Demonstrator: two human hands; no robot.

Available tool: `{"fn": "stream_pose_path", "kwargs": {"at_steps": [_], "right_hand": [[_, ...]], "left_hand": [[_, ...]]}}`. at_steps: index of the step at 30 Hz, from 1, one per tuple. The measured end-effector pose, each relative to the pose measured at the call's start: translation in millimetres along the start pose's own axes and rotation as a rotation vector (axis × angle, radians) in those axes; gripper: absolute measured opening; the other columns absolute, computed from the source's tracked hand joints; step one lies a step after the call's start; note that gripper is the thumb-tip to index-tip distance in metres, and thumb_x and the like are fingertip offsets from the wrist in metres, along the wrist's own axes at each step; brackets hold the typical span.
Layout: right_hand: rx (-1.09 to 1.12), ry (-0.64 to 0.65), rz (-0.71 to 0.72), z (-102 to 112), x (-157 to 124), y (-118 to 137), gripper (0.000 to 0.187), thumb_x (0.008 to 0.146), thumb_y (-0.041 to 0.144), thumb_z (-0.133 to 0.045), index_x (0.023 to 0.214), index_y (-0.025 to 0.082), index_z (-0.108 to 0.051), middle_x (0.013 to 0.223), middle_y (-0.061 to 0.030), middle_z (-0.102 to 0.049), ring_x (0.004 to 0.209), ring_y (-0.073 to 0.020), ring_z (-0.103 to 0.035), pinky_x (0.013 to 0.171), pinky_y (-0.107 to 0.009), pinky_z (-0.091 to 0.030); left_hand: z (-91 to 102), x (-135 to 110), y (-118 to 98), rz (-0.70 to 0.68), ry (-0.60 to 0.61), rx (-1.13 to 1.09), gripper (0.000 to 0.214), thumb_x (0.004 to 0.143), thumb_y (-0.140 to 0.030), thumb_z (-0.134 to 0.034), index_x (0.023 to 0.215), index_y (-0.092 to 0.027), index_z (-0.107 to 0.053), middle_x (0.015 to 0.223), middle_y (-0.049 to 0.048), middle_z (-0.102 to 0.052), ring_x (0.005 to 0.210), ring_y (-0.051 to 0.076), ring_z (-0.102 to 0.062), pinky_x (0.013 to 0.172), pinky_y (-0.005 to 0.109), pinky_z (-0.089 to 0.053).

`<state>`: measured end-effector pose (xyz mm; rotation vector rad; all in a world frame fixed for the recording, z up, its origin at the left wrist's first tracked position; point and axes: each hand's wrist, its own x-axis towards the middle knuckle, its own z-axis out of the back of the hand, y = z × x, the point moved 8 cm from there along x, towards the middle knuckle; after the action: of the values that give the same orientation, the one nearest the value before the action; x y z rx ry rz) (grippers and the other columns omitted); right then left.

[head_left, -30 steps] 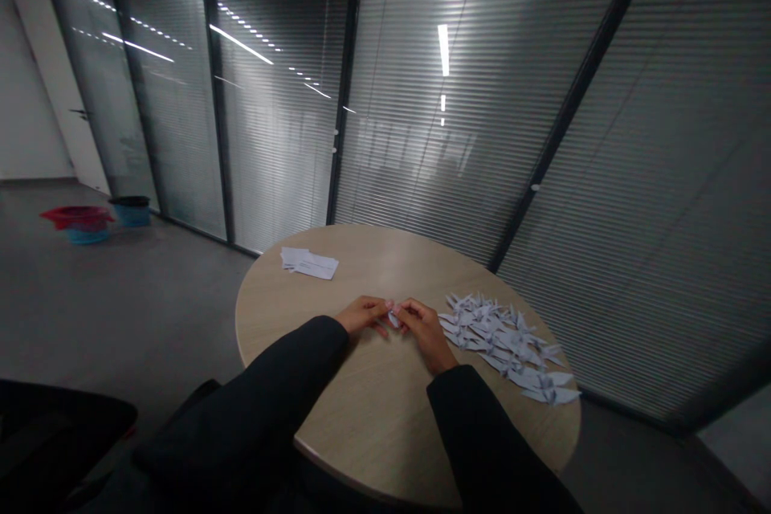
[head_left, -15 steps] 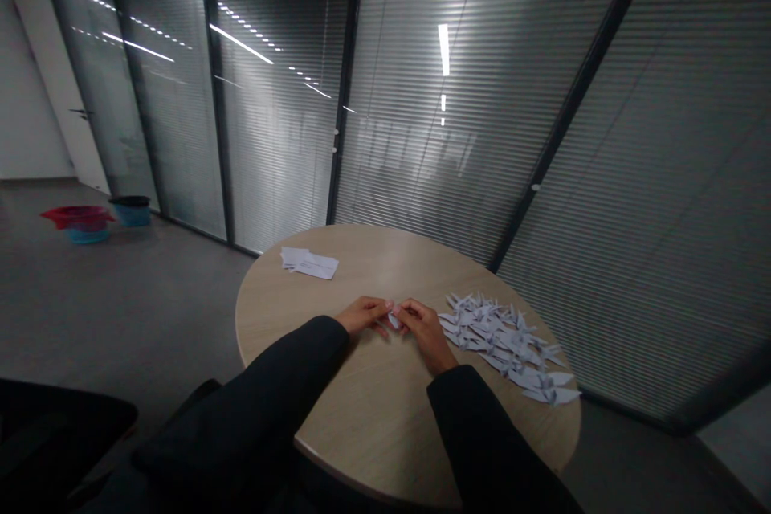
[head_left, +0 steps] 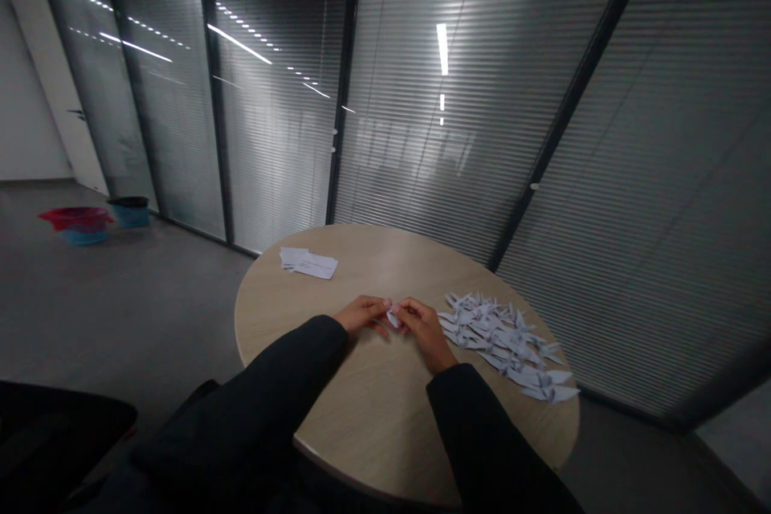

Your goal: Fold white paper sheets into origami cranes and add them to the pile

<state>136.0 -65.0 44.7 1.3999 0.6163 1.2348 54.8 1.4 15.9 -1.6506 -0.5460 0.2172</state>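
Over the middle of the round table, my left hand (head_left: 365,313) and my right hand (head_left: 420,325) meet at the fingertips. Between them is a small piece of folded white paper (head_left: 393,319), pinched from both sides and mostly covered by my fingers. Its exact shape cannot be made out. Just right of my right hand lies a heap of folded white paper cranes (head_left: 503,341) with pointed wings and necks. A small stack of flat white paper slips (head_left: 310,263) lies beyond my left hand, toward the table's far left edge.
The round wooden table (head_left: 355,418) stands close to a glass partition with blinds (head_left: 415,161). On the floor at the far left are a red and blue tub (head_left: 77,223) and a blue bucket with a black rim (head_left: 130,213). A dark chair-like shape (head_left: 60,426) is at the lower left.
Almost nothing differs. Both hands keep their pinch on the folded paper, and the view has shifted very slightly.
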Motion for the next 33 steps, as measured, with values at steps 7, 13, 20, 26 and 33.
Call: {"fn": "stream_pose_path", "kwargs": {"at_steps": [7,13,20,26,33], "right_hand": [[-0.005,-0.008,0.022,0.4,0.5,0.8,0.029,0.067,0.046,-0.065,0.064,0.018,-0.061,0.054,0.0018,-0.054,0.054,-0.0130,-0.048,0.051,-0.024,-0.037],[-0.039,-0.025,0.069,1.7,-0.4,6.0,0.026,0.071,0.043,-0.063,0.068,0.017,-0.062,0.060,0.0013,-0.056,0.059,-0.0138,-0.051,0.059,-0.025,-0.038],[-0.063,-0.026,0.081,1.8,-1.4,8.4,0.025,0.073,0.043,-0.062,0.069,0.018,-0.061,0.063,0.0005,-0.058,0.064,-0.0151,-0.053,0.063,-0.026,-0.040],[-0.085,-0.028,0.085,2.0,-0.3,5.5,0.029,0.072,0.045,-0.062,0.069,0.017,-0.061,0.064,-0.0007,-0.059,0.065,-0.0155,-0.053,0.063,-0.026,-0.041],[-0.060,-0.021,0.072,0.4,-1.1,8.4,0.028,0.071,0.044,-0.063,0.066,0.017,-0.061,0.061,0.0004,-0.056,0.062,-0.0147,-0.052,0.061,-0.025,-0.040]], "left_hand": [[2.3,2.8,2.6,0.017,-0.031,-0.033,0.055,0.062,-0.059,-0.068,0.077,-0.006,-0.066,0.078,0.0151,-0.068,0.072,0.019,-0.063,0.060,0.029,-0.051],[7.2,4.2,3.5,0.015,-0.087,-0.100,0.051,0.060,-0.055,-0.072,0.077,-0.008,-0.062,0.074,0.0117,-0.067,0.072,0.019,-0.064,0.060,0.028,-0.051],[10.5,4.1,3.5,0.014,-0.144,-0.134,0.040,0.066,-0.047,-0.071,0.075,-0.013,-0.053,0.071,0.0071,-0.065,0.071,0.019,-0.066,0.060,0.029,-0.053],[9.6,2.9,2.9,0.044,-0.167,-0.161,0.030,0.073,-0.038,-0.067,0.072,-0.013,-0.051,0.069,0.0061,-0.064,0.070,0.019,-0.066,0.059,0.028,-0.054],[7.9,0.3,1.0,0.071,-0.186,-0.183,0.023,0.075,-0.032,-0.064,0.072,-0.014,-0.050,0.069,0.0061,-0.064,0.068,0.018,-0.065,0.060,0.029,-0.053]]}}
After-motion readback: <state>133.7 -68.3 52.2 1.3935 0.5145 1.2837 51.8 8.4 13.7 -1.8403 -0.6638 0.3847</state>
